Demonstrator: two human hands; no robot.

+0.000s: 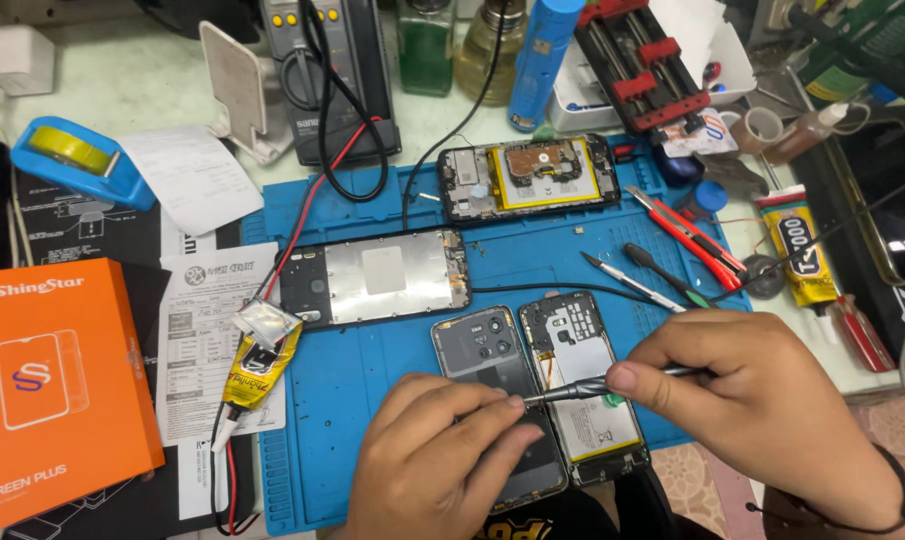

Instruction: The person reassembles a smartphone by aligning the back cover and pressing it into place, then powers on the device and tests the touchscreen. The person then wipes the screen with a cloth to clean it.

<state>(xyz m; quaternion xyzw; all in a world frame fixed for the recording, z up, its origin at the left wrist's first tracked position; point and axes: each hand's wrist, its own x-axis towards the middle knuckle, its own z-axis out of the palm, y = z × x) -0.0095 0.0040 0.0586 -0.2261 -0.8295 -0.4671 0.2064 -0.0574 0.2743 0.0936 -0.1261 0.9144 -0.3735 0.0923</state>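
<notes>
Phone (585, 385), back off and insides bared, lies at the near edge of the blue mat (373, 370), and that is where I have both hands. My right hand (763, 400) is closed around a screwdriver (613, 380), whose tip sits over the upper part of the phone's board. My left hand (443, 450) rests fingers-down on the grey back cover (488, 350) just beside the phone, fingertips close to the tip; whether it pinches anything I cannot tell.

By my reading the work is midway: the cover is already off, the battery and board are exposed, and the inner parts are not yet out.

Further up the mat a screen frame (378, 275) lies face down, with red and black leads running past it. Beyond that sits a second opened phone (528, 178) with a yellow battery. To the right lie a red cutter (688, 235), tweezers (628, 282) and a glue tube (803, 255). At left are an orange box (58, 370), a small yellow tube (258, 370) and a blue tape dispenser (78, 160). At the far side of the bench stand a multimeter (338, 80) and bottles. Nothing blocks the phone, though the black cable crosses just above it.
</notes>
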